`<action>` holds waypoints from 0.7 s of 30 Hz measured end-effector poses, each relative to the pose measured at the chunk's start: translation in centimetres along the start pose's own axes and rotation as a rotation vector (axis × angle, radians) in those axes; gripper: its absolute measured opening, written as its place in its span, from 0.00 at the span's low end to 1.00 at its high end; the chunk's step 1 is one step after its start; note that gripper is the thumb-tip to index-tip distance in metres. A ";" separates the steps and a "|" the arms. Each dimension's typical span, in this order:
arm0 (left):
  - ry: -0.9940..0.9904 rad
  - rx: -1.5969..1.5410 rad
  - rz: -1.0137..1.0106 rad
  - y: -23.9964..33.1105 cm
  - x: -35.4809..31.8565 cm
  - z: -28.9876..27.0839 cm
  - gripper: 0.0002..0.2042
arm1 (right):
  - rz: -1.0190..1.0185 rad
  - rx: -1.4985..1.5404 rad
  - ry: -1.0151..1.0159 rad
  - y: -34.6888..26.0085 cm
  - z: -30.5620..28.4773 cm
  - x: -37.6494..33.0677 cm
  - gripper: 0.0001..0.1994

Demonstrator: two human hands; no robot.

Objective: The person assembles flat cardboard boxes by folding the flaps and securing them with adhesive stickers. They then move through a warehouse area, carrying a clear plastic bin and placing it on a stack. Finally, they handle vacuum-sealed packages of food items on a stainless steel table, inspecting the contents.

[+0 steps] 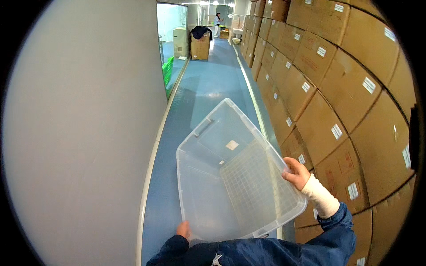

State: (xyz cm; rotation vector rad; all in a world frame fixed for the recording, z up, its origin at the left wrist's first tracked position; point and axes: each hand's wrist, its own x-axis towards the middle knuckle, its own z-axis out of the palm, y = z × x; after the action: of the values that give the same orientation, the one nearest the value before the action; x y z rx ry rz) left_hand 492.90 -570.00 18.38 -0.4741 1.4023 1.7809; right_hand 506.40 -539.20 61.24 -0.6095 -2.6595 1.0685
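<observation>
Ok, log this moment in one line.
left hand: grips clear plastic bin near rim | right hand: grips right rim | bin: empty, tilted | right: stacked cartons

Bin (222, 186): clear glossy plastic. Boxes (337, 88): matt cardboard. Floor (208, 93): smooth, semi-gloss.

Warehouse or factory storage corridor. Right side: brown cardboard cartons (337, 84) with white labels, stacked high. Blue coated floor (208, 88), plain grey wall (84, 133) on the left, glass partition (171, 40) further along. One open carton (200, 44) and a person (218, 22) at the far end.
</observation>
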 end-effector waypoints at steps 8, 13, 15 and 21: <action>0.014 0.005 0.159 31.0 20.9 7.8 0.13 | 0.061 0.269 0.128 -1.6 1.7 29.5 0.25; -0.165 0.175 0.319 44.4 31.5 17.4 0.12 | 0.070 0.292 0.326 -3.8 -2.2 38.9 0.26; -0.195 0.096 0.206 49.2 35.8 21.3 0.11 | 0.060 0.366 0.380 -3.3 -3.1 43.8 0.27; -0.345 0.757 0.775 59.5 53.9 30.7 0.08 | 0.168 0.314 0.474 3.1 -4.9 60.8 0.26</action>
State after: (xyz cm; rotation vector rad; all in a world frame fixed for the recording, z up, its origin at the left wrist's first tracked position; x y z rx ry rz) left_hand 419.65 -525.88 27.33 0.8340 1.9819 1.5698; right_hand 454.76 -506.82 65.05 -0.8992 -2.0181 1.1779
